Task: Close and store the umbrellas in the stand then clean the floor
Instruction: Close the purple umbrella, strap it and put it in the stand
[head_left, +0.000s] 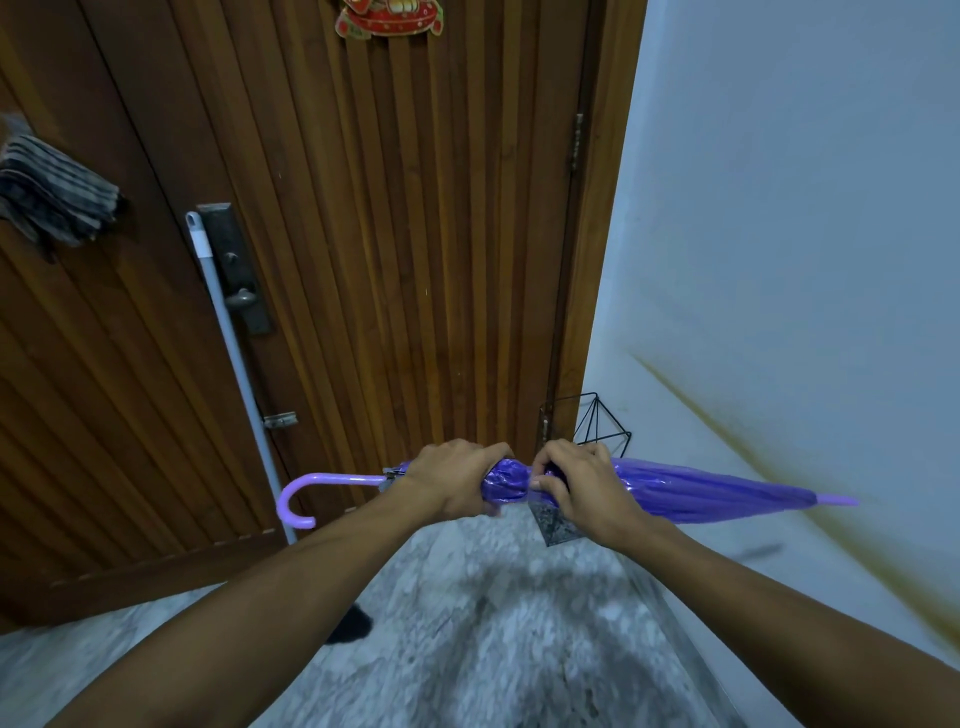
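- Hands of one person reach forward from the bottom of the view, holding a folded purple umbrella (701, 491) level and crosswise above a speckled stone floor (467, 623).
- Left hand (452, 483) has its fingers wrapped closed around the bunched canopy near the handle end.
- Right hand (576, 488) sits just beside the left, its fingers curled and pinching the canopy where the fabric is gathered tight.
- Umbrella's pale purple hooked handle (301, 499) points left; its short tip points right, toward a white wall (779, 208).
- Black wire umbrella stand (597, 421) sits in the corner between the wall and a wooden door (389, 234), just behind the hands; its lower part shows below the right hand.
- Grey mop pole (228, 338) leans upright against the door beside a dark metal lock plate (239, 270).
- Striped grey cloth (52, 202) hangs at the left edge.
- Red ornament (387, 18) is fixed at the top of the door.
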